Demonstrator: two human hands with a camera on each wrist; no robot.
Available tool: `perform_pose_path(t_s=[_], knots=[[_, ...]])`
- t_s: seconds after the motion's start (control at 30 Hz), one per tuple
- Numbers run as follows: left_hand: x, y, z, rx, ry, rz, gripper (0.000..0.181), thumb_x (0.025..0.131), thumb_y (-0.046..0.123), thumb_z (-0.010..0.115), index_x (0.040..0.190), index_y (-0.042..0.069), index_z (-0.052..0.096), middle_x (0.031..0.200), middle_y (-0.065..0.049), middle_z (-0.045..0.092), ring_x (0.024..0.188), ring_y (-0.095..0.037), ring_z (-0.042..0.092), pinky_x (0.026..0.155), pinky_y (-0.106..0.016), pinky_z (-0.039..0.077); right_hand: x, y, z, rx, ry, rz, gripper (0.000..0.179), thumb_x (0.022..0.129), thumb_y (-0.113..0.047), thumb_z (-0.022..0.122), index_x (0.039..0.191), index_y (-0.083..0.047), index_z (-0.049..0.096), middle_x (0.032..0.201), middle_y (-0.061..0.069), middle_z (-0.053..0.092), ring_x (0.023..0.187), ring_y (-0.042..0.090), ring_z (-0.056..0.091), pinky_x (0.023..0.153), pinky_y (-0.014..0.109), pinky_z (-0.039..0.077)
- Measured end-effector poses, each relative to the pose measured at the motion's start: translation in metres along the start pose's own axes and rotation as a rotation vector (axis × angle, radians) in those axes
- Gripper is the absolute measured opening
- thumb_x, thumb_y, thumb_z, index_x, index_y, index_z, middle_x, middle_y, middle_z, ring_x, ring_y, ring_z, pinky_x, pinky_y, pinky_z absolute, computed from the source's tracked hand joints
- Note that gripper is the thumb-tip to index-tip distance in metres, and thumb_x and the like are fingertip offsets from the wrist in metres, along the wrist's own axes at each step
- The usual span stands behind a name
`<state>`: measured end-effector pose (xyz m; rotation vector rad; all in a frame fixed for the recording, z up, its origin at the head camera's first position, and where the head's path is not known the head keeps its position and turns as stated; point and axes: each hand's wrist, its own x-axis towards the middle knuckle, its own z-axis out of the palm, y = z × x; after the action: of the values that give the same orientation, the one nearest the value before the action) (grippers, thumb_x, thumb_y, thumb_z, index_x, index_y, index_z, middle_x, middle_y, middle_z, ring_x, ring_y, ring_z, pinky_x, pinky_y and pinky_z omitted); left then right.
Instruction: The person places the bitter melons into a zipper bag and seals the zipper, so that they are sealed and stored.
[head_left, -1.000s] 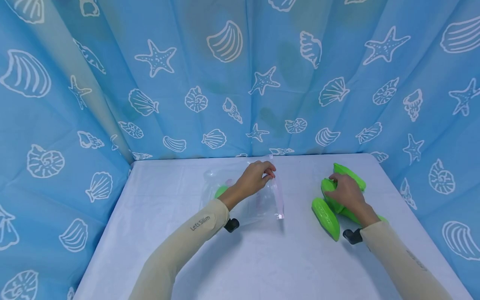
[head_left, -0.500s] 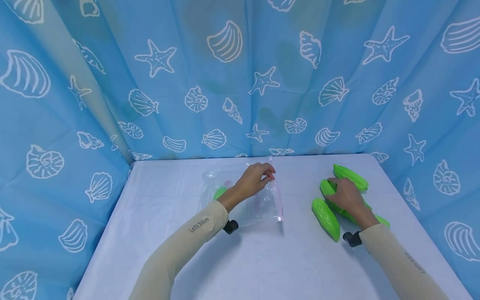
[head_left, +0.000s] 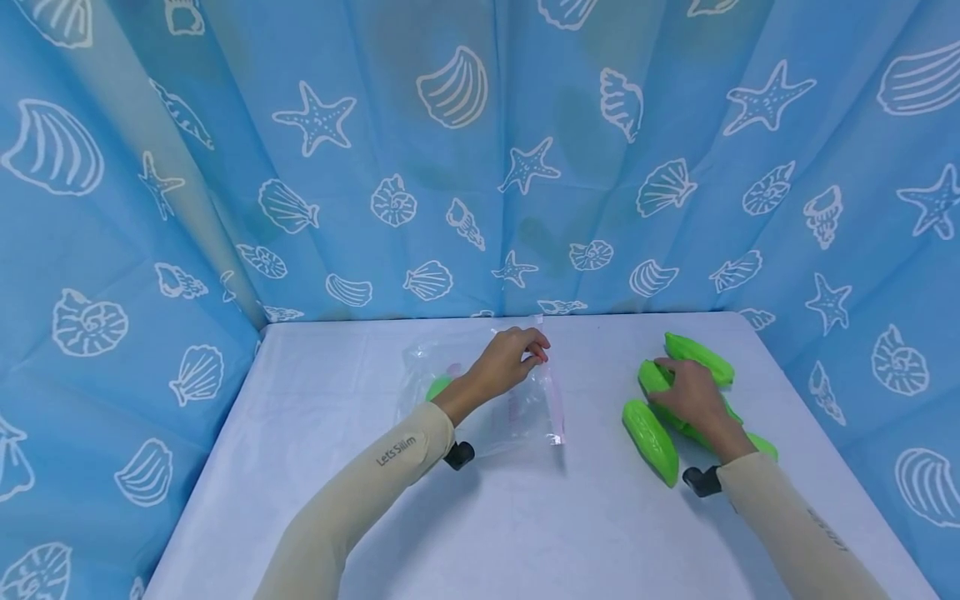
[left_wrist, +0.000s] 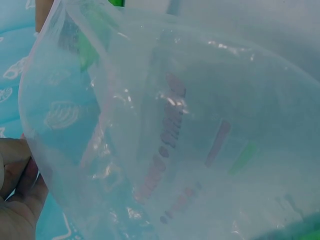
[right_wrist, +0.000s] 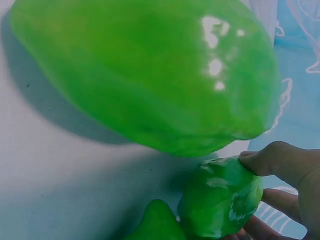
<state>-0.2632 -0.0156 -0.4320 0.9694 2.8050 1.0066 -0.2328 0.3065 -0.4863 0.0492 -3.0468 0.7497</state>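
Observation:
My left hand (head_left: 507, 364) pinches the open edge of a clear plastic zip bag (head_left: 517, 421), lifting it off the table in the head view. The left wrist view shows the fingers at the bag's rim, with pink and green print on the film (left_wrist: 170, 117). A green shape (head_left: 438, 386) shows through the bag beside the forearm. On the right, my right hand (head_left: 697, 400) grips the far end of a long, glossy green toy fruit (head_left: 654, 377), thumb on one side and fingers on the other. The right wrist view shows this end (right_wrist: 220, 197) between them.
Similar green toy fruits lie close around the right hand: one at the front left (head_left: 651, 442), one behind (head_left: 699, 358), and one partly under the wrist (head_left: 762, 444). A white cloth covers the table (head_left: 525, 533). A blue shell-print curtain (head_left: 480, 208) encloses the back and sides.
The right hand has shifted slightly on the green toy fruit, with more of that fruit showing under the palm. The left hand keeps its pinch on the bag almost unmoved.

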Motion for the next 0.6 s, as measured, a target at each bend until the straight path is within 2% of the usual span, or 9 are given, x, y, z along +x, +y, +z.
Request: perform_pose_path(t_s=[0.1, 0.23, 0.3, 0.47, 0.6], knots=[[0.000, 0.001, 0.000, 0.002, -0.005, -0.002, 0.022, 0.091, 0.004, 0.068, 0.112, 0.008, 0.065, 0.096, 0.002, 0.068, 0.097, -0.013, 0.058, 0.086, -0.017, 0.048, 0.001, 0.000, -0.002, 0.020, 0.016, 0.009, 0.066, 0.081, -0.015, 0.075, 0.136, 0.009, 0.048, 0.121, 0.029, 0.056, 0.094, 0.034, 0.052, 0.079, 0.050, 0.048], [0.001, 0.000, 0.001, 0.007, -0.001, 0.007, 0.022, 0.091, 0.004, 0.068, 0.112, 0.008, 0.065, 0.096, 0.002, 0.068, 0.097, -0.012, 0.058, 0.087, -0.017, 0.048, 0.003, -0.004, -0.003, 0.069, 0.034, 0.014, 0.065, 0.085, -0.019, 0.074, 0.140, 0.004, 0.047, 0.126, 0.029, 0.055, 0.105, 0.042, 0.055, 0.081, 0.051, 0.051], [0.002, -0.001, 0.001, 0.007, 0.000, 0.003, 0.022, 0.091, 0.004, 0.068, 0.112, 0.009, 0.065, 0.096, 0.003, 0.068, 0.097, -0.011, 0.058, 0.087, -0.017, 0.048, 0.004, -0.008, -0.003, 0.100, 0.045, 0.005, 0.064, 0.086, -0.021, 0.074, 0.140, 0.002, 0.047, 0.132, 0.029, 0.053, 0.114, 0.045, 0.054, 0.087, 0.054, 0.050], [0.002, 0.001, 0.003, 0.001, -0.005, -0.014, 0.023, 0.091, 0.004, 0.068, 0.114, 0.008, 0.065, 0.097, 0.003, 0.067, 0.097, -0.011, 0.058, 0.087, -0.017, 0.048, 0.004, -0.021, -0.001, 0.194, 0.091, -0.035, 0.063, 0.086, -0.024, 0.075, 0.139, 0.001, 0.050, 0.131, 0.026, 0.056, 0.113, 0.044, 0.056, 0.085, 0.053, 0.052], [0.002, 0.001, 0.005, -0.001, -0.006, -0.013, 0.023, 0.091, 0.004, 0.068, 0.113, 0.008, 0.065, 0.096, 0.003, 0.066, 0.096, -0.011, 0.057, 0.087, -0.016, 0.048, 0.005, -0.031, 0.000, 0.291, 0.113, -0.029, 0.065, 0.087, -0.028, 0.075, 0.139, 0.000, 0.050, 0.129, 0.026, 0.057, 0.113, 0.043, 0.058, 0.087, 0.052, 0.052]])
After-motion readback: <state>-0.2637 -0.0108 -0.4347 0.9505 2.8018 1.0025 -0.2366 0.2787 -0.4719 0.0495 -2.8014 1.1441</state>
